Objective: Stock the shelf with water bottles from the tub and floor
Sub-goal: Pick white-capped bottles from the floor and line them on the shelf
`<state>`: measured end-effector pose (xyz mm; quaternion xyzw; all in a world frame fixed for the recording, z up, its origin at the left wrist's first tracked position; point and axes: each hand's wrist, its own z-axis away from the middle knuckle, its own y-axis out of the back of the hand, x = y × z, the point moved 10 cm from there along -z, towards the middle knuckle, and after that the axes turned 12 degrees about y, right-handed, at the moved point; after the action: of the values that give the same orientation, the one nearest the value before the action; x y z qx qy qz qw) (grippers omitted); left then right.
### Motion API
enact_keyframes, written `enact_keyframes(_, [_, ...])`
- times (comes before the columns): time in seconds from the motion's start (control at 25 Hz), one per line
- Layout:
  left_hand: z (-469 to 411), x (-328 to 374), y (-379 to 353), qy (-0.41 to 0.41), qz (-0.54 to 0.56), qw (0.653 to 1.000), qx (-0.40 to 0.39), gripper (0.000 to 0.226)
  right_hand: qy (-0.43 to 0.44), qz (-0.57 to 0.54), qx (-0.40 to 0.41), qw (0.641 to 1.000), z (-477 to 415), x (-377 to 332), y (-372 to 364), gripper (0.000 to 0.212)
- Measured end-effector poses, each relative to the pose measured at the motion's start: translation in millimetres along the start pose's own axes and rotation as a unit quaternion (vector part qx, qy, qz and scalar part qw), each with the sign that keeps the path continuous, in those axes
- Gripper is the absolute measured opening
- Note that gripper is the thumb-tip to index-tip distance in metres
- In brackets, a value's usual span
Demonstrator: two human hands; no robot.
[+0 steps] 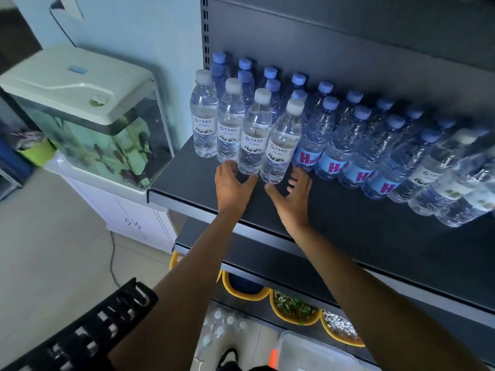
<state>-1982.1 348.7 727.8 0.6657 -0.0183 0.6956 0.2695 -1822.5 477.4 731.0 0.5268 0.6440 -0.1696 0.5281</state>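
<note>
Fingers (232,167) of the left hand (231,186) curl loosely at the foot of the third white-capped bottle (254,135), touching its base but not closed round it. Right hand (293,194) lies palm down on the dark shelf (348,218), fingers spread wide, tips at the base of the fourth white-capped bottle (282,145); it holds nothing. Four white-capped bottles stand in a diagonal row at the shelf's left front, long axes upright, caps up, white labels facing the camera; the wide lens makes them appear to lean. First bottle (203,119) is nearest the shelf's left edge, second (231,121) just beside it. Behind and to the right stand rows of blue-capped bottles (332,135), also upright, the front ones with blue labels bearing a pink letter H. Far right, more bottles with pale labels (439,172), blurred. Left of the shelf, a fish tank (88,121) with a pale lid sits on a white cabinet (128,218). Below, on the lower shelf, yellow-rimmed bowls (294,309). On the floor, a shrink-wrapped pack of bottles (222,325), white caps up. Black slotted crate (88,333) at lower left.
</note>
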Motion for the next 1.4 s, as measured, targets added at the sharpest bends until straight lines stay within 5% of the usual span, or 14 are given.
enact_keyframes(0.4, [148.1, -34.8, 25.9, 0.037, 0.097, 0.992, 0.07, 0.045, 0.044, -0.098, -0.083, 0.991, 92.9, -37.4, 28.9, 0.05])
enact_keyframes(0.64, [275.0, -150.9, 70.3, 0.129, 0.13, 0.964, 0.192, 0.043, 0.049, -0.103, -0.202, 0.973, 228.7, -2.6, 28.7, 0.044])
enact_keyframes(1.0, [418.7, -414.4, 103.8, 0.286, 0.097, 0.907, 0.294, 0.06, -0.054, 0.035, -0.366, 0.928, 417.1, 183.7, -15.4, 0.047])
enact_keyframes(1.24, [393.5, -587.1, 49.2, 0.31, 0.08, 0.899, 0.298, 0.067, -0.086, 0.123, -0.401, 0.904, 481.6, 346.7, -76.4, 0.05])
enact_keyframes(1.4, [332.3, -686.4, -29.6, 0.306, 0.053, 0.923, 0.229, 0.07, -0.129, 0.171, -0.413, 0.885, 520.6, 468.6, -118.6, 0.056])
